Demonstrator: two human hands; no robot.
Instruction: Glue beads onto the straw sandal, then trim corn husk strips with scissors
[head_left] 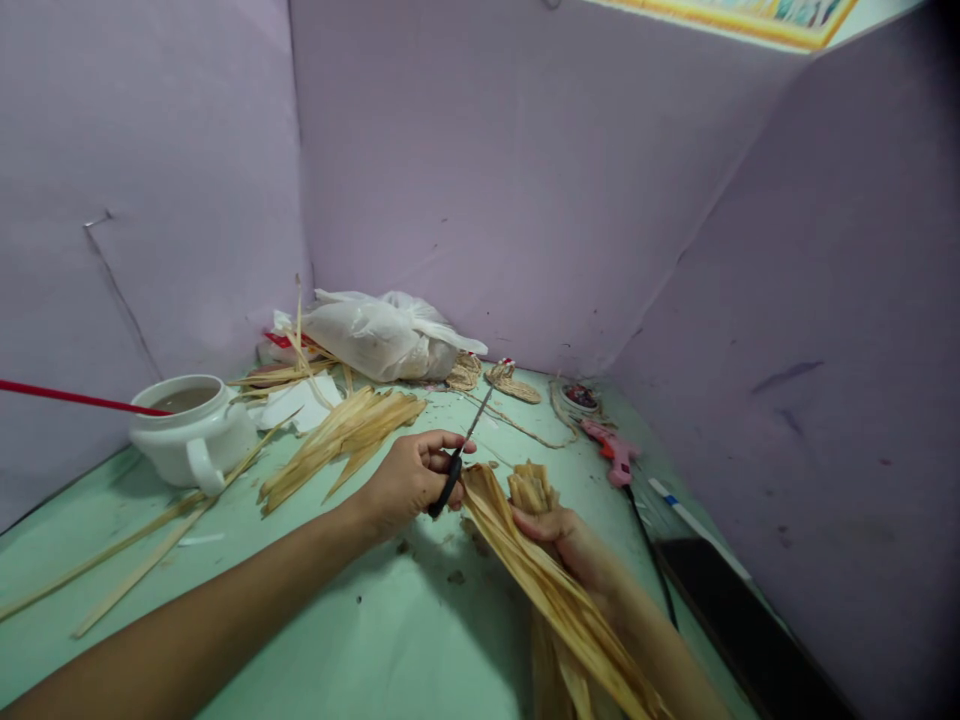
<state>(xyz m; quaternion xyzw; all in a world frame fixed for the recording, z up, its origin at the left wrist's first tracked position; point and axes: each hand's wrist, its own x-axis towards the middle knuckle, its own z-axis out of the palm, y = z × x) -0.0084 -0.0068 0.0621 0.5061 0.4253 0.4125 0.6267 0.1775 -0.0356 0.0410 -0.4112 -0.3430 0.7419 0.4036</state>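
In the head view, grips black-handled scissors (454,466) in the left hand (405,480) at the middle of the frame, fingers curled closely about the handle, blades pointing up and slightly right. Pinches a folded husk bundle (534,487) in the right hand (566,545), right of centre, thumb laid along the near side and the other fingers mostly hidden. Next to that bundle, also shows a long dried husk (536,575), running from just beside the left fingertips down to the lower right of the frame, past the right hand and along its forearm. Lies lengthwise on that slant, upper end nearest the left hand, just to the right of it; cannot tell whether pinched there or merely touching. Leaves the blades angled up and away from the husk rather than across it. Places the folded bundle nearer the right hand, short and upright, cut-looking top end facing the upper part of the frame. Beyond, on the green counter (420,620), shows loose husks (341,440) left of centre, a white mug (180,450) at the left, and a pink glue gun (619,457) to the right.
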